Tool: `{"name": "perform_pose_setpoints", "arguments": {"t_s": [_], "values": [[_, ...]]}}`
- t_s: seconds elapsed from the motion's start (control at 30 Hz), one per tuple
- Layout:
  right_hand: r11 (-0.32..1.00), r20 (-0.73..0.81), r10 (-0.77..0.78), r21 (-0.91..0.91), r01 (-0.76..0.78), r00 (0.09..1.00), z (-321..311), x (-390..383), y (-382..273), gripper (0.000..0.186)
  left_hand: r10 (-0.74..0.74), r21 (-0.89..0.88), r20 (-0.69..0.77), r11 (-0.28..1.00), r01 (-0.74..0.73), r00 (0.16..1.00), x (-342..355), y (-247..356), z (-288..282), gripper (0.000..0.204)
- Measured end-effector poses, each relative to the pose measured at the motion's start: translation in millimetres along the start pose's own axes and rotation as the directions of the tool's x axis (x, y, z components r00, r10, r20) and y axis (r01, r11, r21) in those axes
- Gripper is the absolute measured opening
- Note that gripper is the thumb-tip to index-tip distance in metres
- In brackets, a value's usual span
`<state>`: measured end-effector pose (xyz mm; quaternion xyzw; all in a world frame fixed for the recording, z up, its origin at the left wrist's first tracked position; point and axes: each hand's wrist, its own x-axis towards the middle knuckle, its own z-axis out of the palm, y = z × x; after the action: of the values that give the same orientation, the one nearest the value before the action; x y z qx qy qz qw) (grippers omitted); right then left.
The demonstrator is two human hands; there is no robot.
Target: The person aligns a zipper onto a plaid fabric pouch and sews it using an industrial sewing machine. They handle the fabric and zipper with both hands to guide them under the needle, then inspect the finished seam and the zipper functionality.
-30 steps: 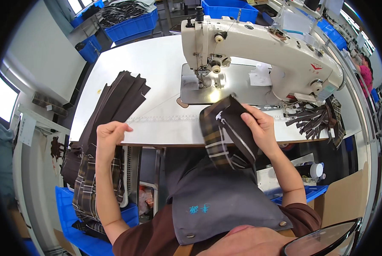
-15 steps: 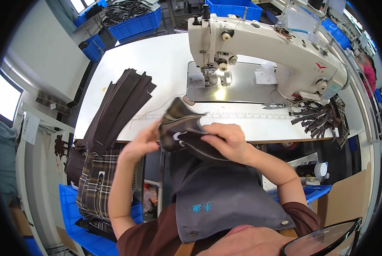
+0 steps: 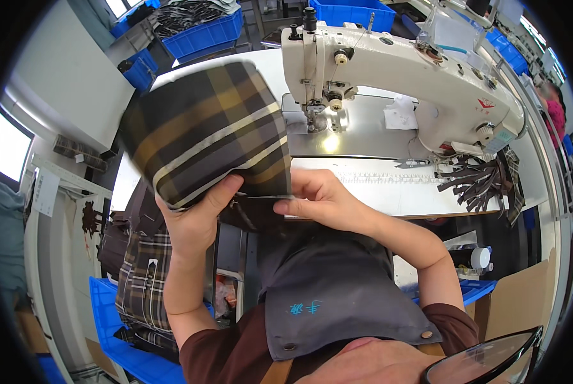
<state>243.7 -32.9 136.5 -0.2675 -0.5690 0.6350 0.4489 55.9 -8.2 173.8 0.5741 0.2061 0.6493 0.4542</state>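
Note:
A plaid fabric piece [image 3: 219, 128] in brown, black and cream stands raised over the table's left part. Its lower left edge is gripped by my left hand [image 3: 200, 211], the thumb lying on the plaid face. At its lower right corner my right hand [image 3: 328, 198] pinches the edge between thumb and fingers. Below the plaid, a dark part of the piece hangs between my hands, partly in shadow. Behind it, the piece hides most of the dark strips seen earlier on the table.
A white sewing machine [image 3: 389, 57] stands beyond my right hand on the white table [image 3: 376, 198]. Thread snips [image 3: 409, 164] and a bundle of dark strips [image 3: 478, 182] lie at right. Plaid pieces [image 3: 147, 269] hang over a blue bin [image 3: 110, 326] at lower left.
The fabric piece has been opened out and lifted up and to the left, its plaid face now showing. My left hand, apart from its edge before, now grips it.

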Motion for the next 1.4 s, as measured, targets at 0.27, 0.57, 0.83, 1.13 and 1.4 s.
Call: {"name": "perform_pose_setpoints", "arguments": {"t_s": [0.27,0.57,0.83,1.13,1.4], "values": [[0.698,0.142,-0.203,-0.673,0.245,0.969,-58,-31,28,0.034,-0.002,-0.139,0.706,0.980,0.142,0.708,12,-25,-39,0.033],[0.433,0.138,-0.100,-0.885,0.168,0.985,-71,-94,51,0.045,-0.233,0.463,0.814,0.813,-0.352,0.533,-11,-146,23,0.036],[0.502,0.096,-0.121,-0.853,0.145,0.988,-76,-89,56,0.044,-0.435,0.864,0.494,0.341,-0.370,0.753,15,-195,-12,0.072],[0.594,0.059,-0.084,-0.799,0.097,0.995,-81,-71,59,0.041,-0.437,0.818,0.391,0.568,-0.088,0.810,80,-220,-13,0.046],[0.645,0.005,-0.075,-0.762,0.052,0.997,-81,-71,58,0.041,-0.357,0.752,0.570,0.590,-0.295,0.740,115,-251,-1,0.019]]}}
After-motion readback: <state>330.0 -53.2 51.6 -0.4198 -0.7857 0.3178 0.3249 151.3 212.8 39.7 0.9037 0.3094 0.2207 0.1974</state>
